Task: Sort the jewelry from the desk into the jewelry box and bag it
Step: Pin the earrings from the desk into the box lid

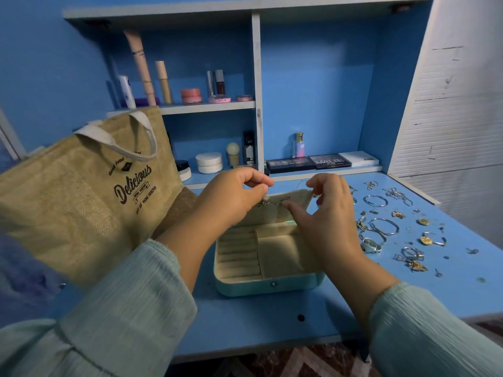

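Observation:
A teal jewelry box (268, 285) stands open on the blue desk (245, 327), its cream lid (272, 210) raised. My left hand (231, 197) pinches a small pale piece at the lid's inner face, where a few earrings hang. My right hand (326, 213) is curled at the lid's right top corner and pinches a thin chain, its thumb touching the lid. The box's ring rolls and compartments look bare. Loose jewelry (386, 229) lies to the right: bangles, rings, earrings, pendants. A jute tote bag (81, 191) printed "Delicious" stands at the left.
Shelves behind hold cosmetics: tubes and jars (190, 95) above, white tubs (209, 162), a perfume bottle (298, 145) and eyeshadow palettes (307, 162) below. A white slatted panel (457, 104) closes the right side. The desk's front edge runs near my sleeves.

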The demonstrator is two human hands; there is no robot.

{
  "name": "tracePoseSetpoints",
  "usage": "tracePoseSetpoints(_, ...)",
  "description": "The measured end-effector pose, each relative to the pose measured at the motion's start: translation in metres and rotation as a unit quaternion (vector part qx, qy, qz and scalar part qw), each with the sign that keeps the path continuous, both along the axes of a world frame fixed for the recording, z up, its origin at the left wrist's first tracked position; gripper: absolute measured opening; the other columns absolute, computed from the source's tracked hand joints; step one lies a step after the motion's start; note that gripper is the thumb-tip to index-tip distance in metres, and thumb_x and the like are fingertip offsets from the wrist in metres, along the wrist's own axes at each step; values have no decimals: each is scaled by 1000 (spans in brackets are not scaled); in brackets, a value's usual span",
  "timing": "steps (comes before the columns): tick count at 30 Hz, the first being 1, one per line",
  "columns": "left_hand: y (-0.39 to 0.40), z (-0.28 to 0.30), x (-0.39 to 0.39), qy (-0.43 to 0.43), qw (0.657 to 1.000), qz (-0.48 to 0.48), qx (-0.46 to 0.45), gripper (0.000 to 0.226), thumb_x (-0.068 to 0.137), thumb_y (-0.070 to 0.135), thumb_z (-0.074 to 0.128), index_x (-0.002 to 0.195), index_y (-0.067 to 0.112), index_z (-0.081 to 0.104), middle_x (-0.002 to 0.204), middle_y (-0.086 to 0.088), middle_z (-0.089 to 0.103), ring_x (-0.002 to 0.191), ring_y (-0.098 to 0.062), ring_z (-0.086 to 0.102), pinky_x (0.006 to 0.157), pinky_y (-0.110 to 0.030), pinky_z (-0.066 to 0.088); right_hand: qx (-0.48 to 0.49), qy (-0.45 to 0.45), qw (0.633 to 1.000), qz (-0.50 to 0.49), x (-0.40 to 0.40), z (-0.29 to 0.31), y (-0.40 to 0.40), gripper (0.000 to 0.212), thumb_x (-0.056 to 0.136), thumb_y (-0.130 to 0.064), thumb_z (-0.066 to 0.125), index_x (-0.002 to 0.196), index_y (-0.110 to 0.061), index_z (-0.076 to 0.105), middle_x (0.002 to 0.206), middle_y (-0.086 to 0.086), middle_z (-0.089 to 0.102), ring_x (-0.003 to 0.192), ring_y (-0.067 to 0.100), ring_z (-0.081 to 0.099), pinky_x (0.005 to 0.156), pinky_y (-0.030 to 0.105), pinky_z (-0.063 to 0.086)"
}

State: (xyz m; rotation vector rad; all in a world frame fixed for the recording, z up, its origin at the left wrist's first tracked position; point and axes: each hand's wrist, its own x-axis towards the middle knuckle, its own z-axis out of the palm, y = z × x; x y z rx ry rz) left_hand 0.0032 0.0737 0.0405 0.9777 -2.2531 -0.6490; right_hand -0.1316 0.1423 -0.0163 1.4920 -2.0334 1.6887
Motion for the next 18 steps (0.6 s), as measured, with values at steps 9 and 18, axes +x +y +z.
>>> tracePoseSetpoints(9,-3,14,-2,-12,999,-18,41,16,89,24,61,86,39,62,80,18,60,60,5,50,48,-2,35,16,51,998,20,-7,-9,3,22,77,-25,73,92,-18,59,93,-11,43,88,8,37,70,11,27)
tracePoseSetpoints(18,2,18,-6,-92,988,-75,100,22,84,18,68,97,34,60,87,16,68,86,1,62,77,-12,43,-32,127,991,38,-15,-19,8,21,68,-16,80,76,-9,62,81,-6,47,79,23,50,67,18,27)
